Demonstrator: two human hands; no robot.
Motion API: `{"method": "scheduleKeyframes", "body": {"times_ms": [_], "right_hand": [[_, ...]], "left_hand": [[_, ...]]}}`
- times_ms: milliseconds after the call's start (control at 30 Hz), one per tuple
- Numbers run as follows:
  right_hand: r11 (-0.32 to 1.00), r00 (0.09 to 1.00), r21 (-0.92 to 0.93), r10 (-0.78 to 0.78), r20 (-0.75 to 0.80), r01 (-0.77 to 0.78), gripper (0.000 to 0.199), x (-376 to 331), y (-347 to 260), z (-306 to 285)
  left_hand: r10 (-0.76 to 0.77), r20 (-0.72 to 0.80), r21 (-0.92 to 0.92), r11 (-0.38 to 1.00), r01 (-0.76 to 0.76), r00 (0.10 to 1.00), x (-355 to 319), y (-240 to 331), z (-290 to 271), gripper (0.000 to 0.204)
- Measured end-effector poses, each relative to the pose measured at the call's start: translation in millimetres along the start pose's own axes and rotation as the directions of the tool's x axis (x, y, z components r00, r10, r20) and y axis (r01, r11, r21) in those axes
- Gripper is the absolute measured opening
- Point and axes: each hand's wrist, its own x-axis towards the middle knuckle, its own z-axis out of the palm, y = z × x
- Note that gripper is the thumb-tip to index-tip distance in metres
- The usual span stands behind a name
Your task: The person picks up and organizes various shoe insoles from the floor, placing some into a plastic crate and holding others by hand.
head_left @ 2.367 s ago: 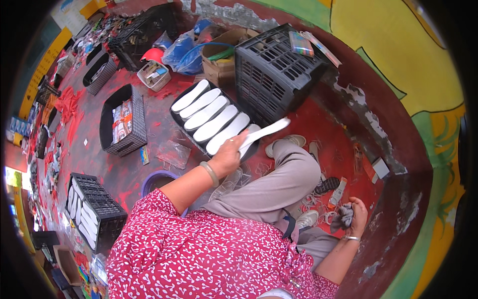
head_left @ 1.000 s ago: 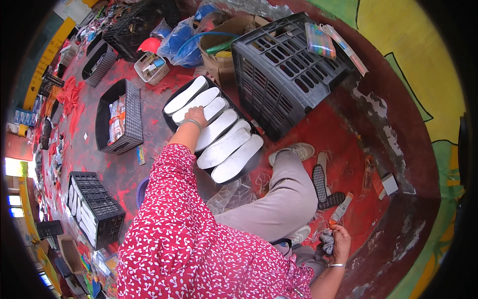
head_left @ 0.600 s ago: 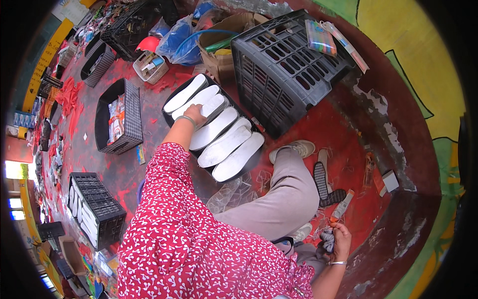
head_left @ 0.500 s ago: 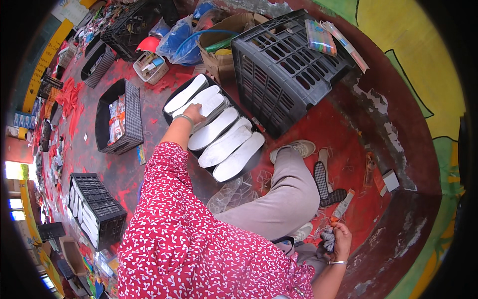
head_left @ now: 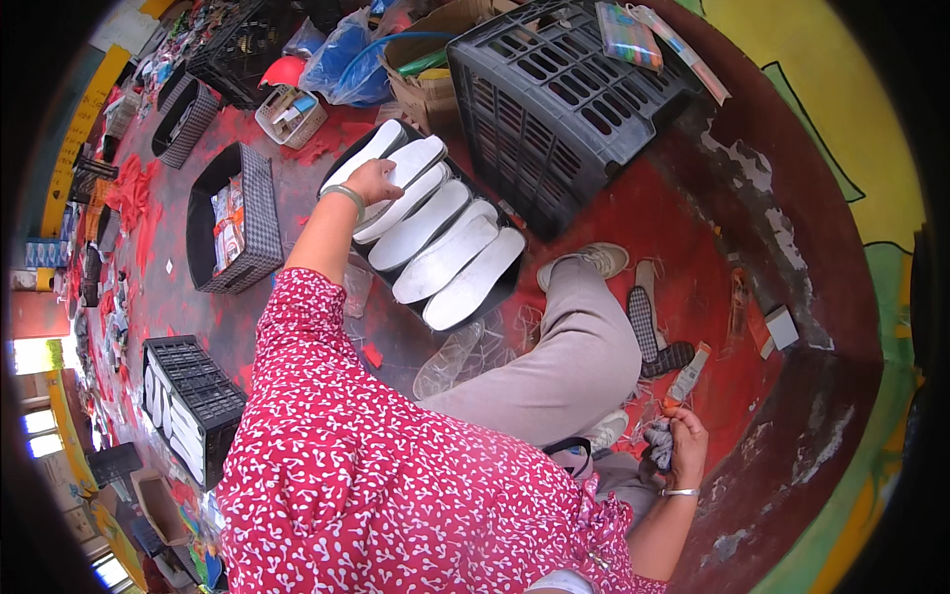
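A dark box (head_left: 507, 294) holds a row of several white insoles. My left hand (head_left: 372, 184) pinches one white insole (head_left: 416, 163) near the row's far left end, raised a little over the insole (head_left: 401, 205) beside it. Low at the right, my right hand (head_left: 687, 447) is closed, with a bunched grey cloth (head_left: 656, 443) at its palm. Close past its fingertips lies a pale, orange-ended strip-like packet (head_left: 689, 372). Two checkered insoles (head_left: 641, 322) lie on the floor beyond it.
A grey plastic crate (head_left: 564, 109) stands upturned beyond the box, against the peeling wall. To the left are a checkered basket (head_left: 259, 223) with packets and a black crate (head_left: 203, 386) of white insoles. A cardboard box (head_left: 421, 94) and blue bag (head_left: 346, 69) are behind.
My left hand has moved slightly left and up, lifting the insole and uncovering more of the one beneath. My right hand stays low at the right with the grey cloth.
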Motion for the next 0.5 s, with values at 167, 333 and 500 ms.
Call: {"method": "scheduleKeyframes", "body": {"times_ms": [167, 333, 500], "right_hand": [[1.000, 1.000, 0.015, -0.021, 0.006, 0.020, 0.017, -7, -9, 3], [0.997, 0.998, 0.047, -0.063, 0.030, 0.062, 0.018, -15, -14, 3], [0.996, 0.997, 0.059, -0.071, 0.024, 0.069, 0.019, -21, -14, -4]], "left_hand": [[0.099, 0.002, -0.082, 0.992, -0.099, 0.995, -38, 49, 17, 0.059], [-0.016, -0.020, -0.117, 0.993, 0.014, 1.000, -73, 64, 66, 0.061], [-0.094, -0.031, 0.091, 0.991, 0.096, 0.995, -91, 100, 102, 0.047]]}}
